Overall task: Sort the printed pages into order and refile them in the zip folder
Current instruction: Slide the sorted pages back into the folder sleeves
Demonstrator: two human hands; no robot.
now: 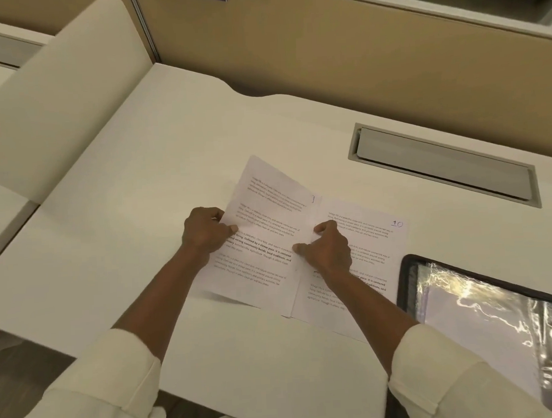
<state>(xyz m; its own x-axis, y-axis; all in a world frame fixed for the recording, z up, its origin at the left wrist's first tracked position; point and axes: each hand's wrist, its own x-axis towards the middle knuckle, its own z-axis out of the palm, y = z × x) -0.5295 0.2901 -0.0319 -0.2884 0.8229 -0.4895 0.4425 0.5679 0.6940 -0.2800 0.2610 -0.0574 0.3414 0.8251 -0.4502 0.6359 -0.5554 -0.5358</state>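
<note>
Two printed pages lie side by side in the middle of the white desk [139, 190]. My left hand [205, 230] pinches the left edge of the left page [268, 206], which is tilted and slightly lifted. The right page [372, 235] lies flat and carries a handwritten "10" in its top right corner. My right hand [326, 247] grips the left page's right edge where the two sheets meet. A clear zip folder [484, 309] with a black border lies at the right, with white paper inside it.
A grey cable hatch [442, 165] is set into the desk behind the pages. A beige partition [323, 46] runs along the back. A padded divider [54, 92] stands at the left.
</note>
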